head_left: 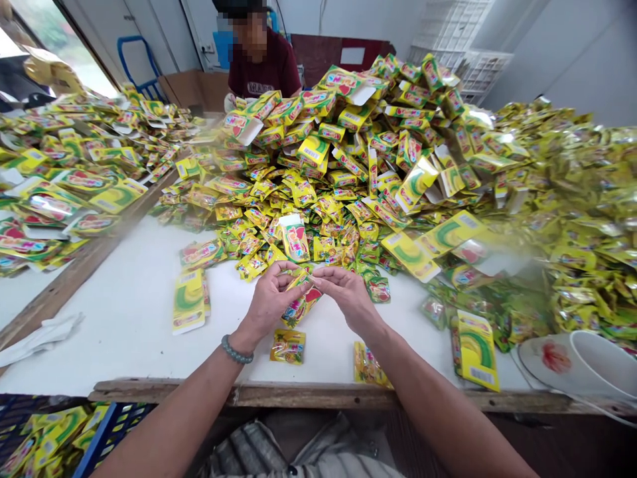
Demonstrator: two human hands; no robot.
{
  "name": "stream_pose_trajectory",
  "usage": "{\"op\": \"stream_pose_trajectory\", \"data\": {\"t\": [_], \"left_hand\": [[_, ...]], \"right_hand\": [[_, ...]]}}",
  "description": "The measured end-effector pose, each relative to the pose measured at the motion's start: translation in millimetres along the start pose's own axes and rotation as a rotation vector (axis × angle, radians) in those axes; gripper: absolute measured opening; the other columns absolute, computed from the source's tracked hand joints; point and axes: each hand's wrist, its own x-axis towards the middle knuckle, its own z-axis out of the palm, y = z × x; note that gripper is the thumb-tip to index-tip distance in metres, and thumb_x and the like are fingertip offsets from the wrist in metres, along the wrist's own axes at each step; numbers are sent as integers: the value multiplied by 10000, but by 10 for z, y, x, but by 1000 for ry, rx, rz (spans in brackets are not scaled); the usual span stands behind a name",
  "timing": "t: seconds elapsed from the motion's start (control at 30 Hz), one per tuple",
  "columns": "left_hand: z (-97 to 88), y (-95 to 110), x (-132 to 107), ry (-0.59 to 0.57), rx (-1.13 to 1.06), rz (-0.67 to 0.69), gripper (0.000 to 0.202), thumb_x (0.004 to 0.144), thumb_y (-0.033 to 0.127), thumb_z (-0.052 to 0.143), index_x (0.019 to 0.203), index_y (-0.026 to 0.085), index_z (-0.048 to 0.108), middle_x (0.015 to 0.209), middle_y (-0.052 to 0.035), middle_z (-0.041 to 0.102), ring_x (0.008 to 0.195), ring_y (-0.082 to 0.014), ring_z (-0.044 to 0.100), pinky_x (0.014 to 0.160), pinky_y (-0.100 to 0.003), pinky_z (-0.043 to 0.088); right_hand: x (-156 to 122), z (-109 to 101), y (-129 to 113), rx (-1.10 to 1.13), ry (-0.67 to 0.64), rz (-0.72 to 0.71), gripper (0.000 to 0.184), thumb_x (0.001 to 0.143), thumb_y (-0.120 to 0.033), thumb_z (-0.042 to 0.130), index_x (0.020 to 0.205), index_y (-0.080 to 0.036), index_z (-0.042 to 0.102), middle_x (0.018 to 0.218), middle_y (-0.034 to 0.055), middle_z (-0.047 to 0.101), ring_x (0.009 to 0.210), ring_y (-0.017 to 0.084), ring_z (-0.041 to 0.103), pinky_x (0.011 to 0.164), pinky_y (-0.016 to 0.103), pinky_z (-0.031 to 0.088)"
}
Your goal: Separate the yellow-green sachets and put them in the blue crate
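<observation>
Between my two hands is a small yellow-green printed carton [303,305], tilted above the white tabletop. My left hand [271,295] wraps its fingers around the left side of it. At the upper end, the thumb and fingertips of my right hand [343,292] pinch the carton's edge; the fingers partly hide that end. Just below lies a yellow sachet [288,346], and another sachet [367,365] is partly behind my right forearm. Beyond my fingers an upright carton [295,239] with a raised white flap leans on loose sachets.
A large heap of cartons and sachets [348,153] fills the table's middle, with more sachets [587,219] at right. Flat cartons [189,299] lie at left. A white cup [577,362] stands front right, a blue crate [99,438] below left. A co-worker [266,63] sits opposite.
</observation>
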Motion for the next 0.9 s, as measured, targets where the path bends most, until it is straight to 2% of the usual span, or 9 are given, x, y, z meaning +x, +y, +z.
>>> {"op": "stream_pose_trajectory", "data": {"t": [0.07,0.27,0.4,0.53,0.73,0.83,0.9], "left_hand": [[-5,-5,1,-20,22,9,542,649,390,841,1031,189,512,773,-12,737,672,-177,708,627,-261,539],[-11,-4,-13,-55,5,11,520,671,348,830,1061,182,528,838,-37,762,705,-174,714,655,-260,542],[-13,19,-21,-75,49,13,530,686,370,821,1097,171,553,834,-50,758,717,-189,715,652,-267,534],[-33,29,-19,-86,54,52,489,715,380,800,1100,157,597,798,-42,748,716,-173,701,667,-254,527],[-41,34,-27,-110,88,82,445,770,386,758,1128,158,624,816,-41,744,720,-158,691,660,-237,519],[-34,34,-26,-92,48,74,449,763,390,764,1121,155,630,765,-23,731,674,-144,676,622,-223,505],[-31,33,-23,-74,-8,55,455,745,388,780,1106,152,635,749,-16,727,661,-142,674,615,-224,506]], "right_hand": [[6,-2,15,70,-22,51,330,630,-420,814,853,-191,732,808,28,732,721,164,654,724,318,523],[-14,15,7,-56,75,-40,304,645,-436,812,821,-194,758,761,27,726,699,164,638,703,314,521],[-6,-32,-26,18,28,-7,288,656,-460,801,780,-202,764,741,19,733,708,170,650,733,321,516],[-2,-85,-52,-48,-34,-18,276,667,-453,799,802,-213,782,744,20,737,716,177,647,726,320,501],[-9,-107,-61,31,-22,-15,237,665,-415,809,803,-223,792,757,22,749,723,177,652,726,310,498],[-19,-129,-78,-80,-63,-57,216,735,-402,753,850,-223,793,809,30,760,752,188,660,727,315,500],[-42,-139,-91,-230,-76,-142,192,792,-372,698,880,-228,789,849,35,763,779,195,663,733,322,501]]}}
